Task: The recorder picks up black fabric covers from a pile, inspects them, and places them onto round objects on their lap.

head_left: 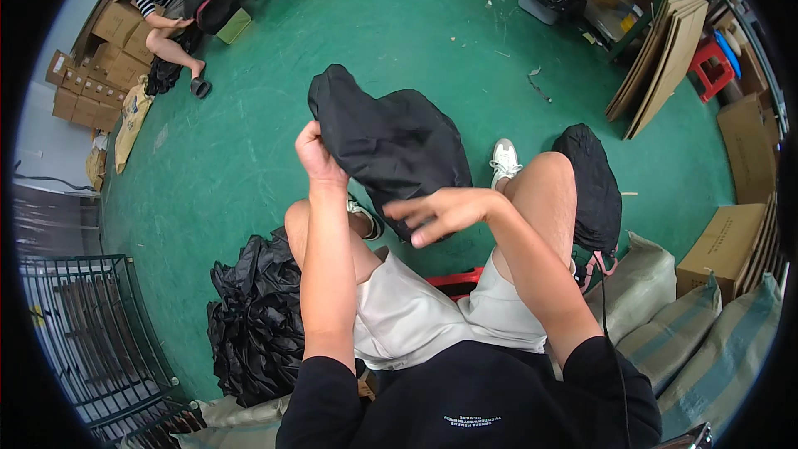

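Note:
My left hand (319, 155) grips the left edge of a black cloth bag (397, 140), holding it up in front of my knees. The bag bulges as if something fills it, but its contents are hidden. Close to the lower right side of the bag, my right hand (445, 211) has its fingers spread and slightly blurred, with nothing held in them. Whether its fingertips touch the cloth I cannot tell. Beside my right leg lies a second filled black cloth bag (588, 187) with a pink strap (600, 266) at its near end.
Crumpled black bags (256, 316) lie by my left leg. Stuffed woven sacks (665, 316) and cardboard boxes (721, 241) stand at right. Folded cardboard (661, 58) leans near a red stool (711, 68). A co-worker (170, 0) sits far left beside stacked boxes (87, 91). A metal rack (91, 324) stands at left.

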`<move>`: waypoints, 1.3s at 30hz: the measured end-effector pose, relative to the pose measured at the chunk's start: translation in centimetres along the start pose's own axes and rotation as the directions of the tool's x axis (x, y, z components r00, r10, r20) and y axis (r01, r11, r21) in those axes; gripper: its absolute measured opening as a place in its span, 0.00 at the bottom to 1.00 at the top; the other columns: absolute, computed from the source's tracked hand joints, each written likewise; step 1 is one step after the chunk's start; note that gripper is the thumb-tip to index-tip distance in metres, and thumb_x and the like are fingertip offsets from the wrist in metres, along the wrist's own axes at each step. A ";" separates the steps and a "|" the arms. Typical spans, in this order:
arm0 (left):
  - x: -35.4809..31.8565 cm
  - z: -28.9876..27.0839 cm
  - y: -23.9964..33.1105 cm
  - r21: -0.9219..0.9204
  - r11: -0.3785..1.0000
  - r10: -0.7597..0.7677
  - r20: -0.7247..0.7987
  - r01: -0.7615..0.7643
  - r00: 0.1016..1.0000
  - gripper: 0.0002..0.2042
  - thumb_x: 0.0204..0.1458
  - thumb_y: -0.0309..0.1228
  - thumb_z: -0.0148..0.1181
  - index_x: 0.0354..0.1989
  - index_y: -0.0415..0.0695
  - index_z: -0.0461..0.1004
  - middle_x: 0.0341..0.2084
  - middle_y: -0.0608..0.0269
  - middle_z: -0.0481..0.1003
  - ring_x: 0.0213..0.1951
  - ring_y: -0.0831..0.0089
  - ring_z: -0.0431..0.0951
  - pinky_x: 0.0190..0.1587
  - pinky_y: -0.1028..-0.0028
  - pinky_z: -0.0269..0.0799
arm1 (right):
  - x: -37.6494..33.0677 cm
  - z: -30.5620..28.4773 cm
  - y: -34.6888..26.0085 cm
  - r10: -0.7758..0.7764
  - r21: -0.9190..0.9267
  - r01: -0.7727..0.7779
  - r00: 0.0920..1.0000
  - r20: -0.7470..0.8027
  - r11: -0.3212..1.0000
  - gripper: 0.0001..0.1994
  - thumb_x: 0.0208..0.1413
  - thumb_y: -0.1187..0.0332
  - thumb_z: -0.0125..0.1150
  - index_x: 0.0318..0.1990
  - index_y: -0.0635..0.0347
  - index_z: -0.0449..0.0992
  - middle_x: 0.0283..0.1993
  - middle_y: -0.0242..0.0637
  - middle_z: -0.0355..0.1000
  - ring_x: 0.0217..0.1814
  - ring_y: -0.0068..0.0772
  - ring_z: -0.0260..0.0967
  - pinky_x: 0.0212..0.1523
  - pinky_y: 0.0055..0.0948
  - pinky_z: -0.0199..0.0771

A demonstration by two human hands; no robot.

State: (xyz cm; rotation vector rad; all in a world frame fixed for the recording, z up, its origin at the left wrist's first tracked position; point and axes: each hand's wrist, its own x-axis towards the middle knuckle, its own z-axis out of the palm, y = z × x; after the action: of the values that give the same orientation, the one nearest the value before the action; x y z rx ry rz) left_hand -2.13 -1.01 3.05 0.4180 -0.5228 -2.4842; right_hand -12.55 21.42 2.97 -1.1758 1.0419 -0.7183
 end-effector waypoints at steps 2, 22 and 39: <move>0.5 -2.0 1.1 0.011 1.000 0.022 0.015 -0.023 1.000 0.19 0.45 0.24 0.45 0.44 0.30 0.73 0.37 0.49 0.79 0.40 0.61 0.80 0.47 0.65 0.78 | 0.3 0.7 0.6 0.177 -0.131 -0.150 0.958 0.227 0.980 0.39 0.54 0.55 0.67 0.68 0.64 0.57 0.69 0.49 0.59 0.67 0.45 0.62 0.65 0.39 0.64; -3.4 3.1 -1.6 0.786 0.588 -0.562 0.228 0.190 0.795 0.28 0.41 0.22 0.64 0.56 0.36 0.68 0.45 0.70 0.74 0.46 0.81 0.71 0.51 0.80 0.66 | -0.6 -2.1 -0.4 -0.544 -0.595 -0.026 0.376 -0.750 0.803 0.26 0.43 0.78 0.63 0.54 0.54 0.71 0.60 0.41 0.65 0.66 0.46 0.58 0.68 0.43 0.52; -0.7 1.2 -2.9 0.914 0.106 0.342 0.336 -0.391 0.878 0.10 0.43 0.15 0.56 0.36 0.35 0.76 0.30 0.60 0.79 0.33 0.74 0.79 0.39 0.76 0.74 | -0.2 -2.5 0.5 -0.264 -0.216 0.183 0.302 -0.916 0.959 0.15 0.53 0.64 0.67 0.26 0.60 0.66 0.21 0.23 0.59 0.26 0.16 0.55 0.27 0.23 0.57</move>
State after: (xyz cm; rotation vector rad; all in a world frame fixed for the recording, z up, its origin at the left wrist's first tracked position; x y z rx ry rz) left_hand -3.40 1.96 2.94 0.5845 -1.9945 -1.3074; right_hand -14.96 20.78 2.39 -0.9014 1.9087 -1.7505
